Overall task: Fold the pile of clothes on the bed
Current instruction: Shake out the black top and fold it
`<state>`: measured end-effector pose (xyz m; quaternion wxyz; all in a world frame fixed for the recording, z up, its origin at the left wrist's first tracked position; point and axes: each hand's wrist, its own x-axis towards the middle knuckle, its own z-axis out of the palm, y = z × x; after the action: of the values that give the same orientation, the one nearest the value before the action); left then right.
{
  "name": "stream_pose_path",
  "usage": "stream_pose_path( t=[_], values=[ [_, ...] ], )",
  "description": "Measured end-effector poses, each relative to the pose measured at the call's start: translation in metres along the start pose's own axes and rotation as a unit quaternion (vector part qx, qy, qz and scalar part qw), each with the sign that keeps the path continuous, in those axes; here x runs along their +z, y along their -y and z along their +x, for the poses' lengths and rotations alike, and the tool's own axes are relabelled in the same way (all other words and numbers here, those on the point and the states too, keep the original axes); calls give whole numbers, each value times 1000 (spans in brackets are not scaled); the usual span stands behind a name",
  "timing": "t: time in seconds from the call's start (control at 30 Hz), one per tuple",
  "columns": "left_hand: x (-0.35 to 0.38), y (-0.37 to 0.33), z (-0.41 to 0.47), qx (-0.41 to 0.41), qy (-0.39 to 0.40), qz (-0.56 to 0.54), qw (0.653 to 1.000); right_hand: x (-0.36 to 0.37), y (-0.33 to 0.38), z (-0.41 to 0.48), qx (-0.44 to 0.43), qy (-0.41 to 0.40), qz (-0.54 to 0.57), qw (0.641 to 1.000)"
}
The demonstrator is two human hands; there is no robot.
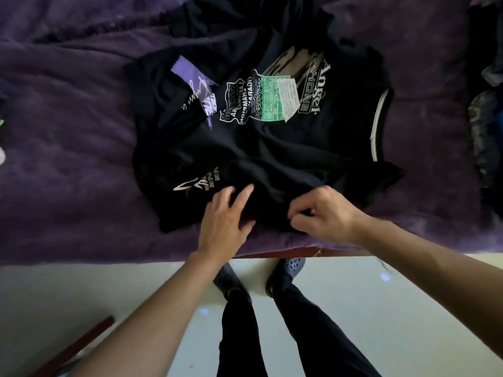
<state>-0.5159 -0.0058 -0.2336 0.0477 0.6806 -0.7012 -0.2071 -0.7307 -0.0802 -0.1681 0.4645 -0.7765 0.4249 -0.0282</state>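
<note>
- A black printed T-shirt is seen spread on the purple blanket, near the bed's front edge.
- The left hand is laid flat on the shirt's near edge, fingers straight and released.
- The same edge is pinched by the right hand, fingers curled.
- Dark clothes are heaped at far right.

- A black printed T-shirt lay spread on the purple blanket.
- The left hand rested on the T-shirt's near edge, fingers straight.
- The right hand pinched the T-shirt's near edge.
- Crumpled dark clothes lay beyond the T-shirt's collar.
</note>
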Motion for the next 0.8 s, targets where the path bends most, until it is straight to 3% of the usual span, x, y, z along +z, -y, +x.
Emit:
stream_pose_path(
  t=[0.13,0.27,0.43,0.53,0.63,0.7,0.8],
  values=[
    [2,-6,-8,23,18,-2,1000,-11,0,-30,82,101,129,983],
    [9,-6,-32,115,130,20,985,-18,1,-33,133,67,272,951],
    [12,-5,-23,-18,183,-42,982,-39,4,-27,185,44,374,908],
    [13,-16,-9,1,194,-50,980,-44,-5,-23,247,21,446,860],
    [13,-14,-13,-10,178,-137,974,-50,-17,-14,299,-59,505,808],
    [12,-5,-19,-44,167,-173,970,-54,-22,-4,311,-78,516,794],
    [15,-4,-19,-88,223,-147,960,-53,-22,10,317,-68,522,789]
  ],
)
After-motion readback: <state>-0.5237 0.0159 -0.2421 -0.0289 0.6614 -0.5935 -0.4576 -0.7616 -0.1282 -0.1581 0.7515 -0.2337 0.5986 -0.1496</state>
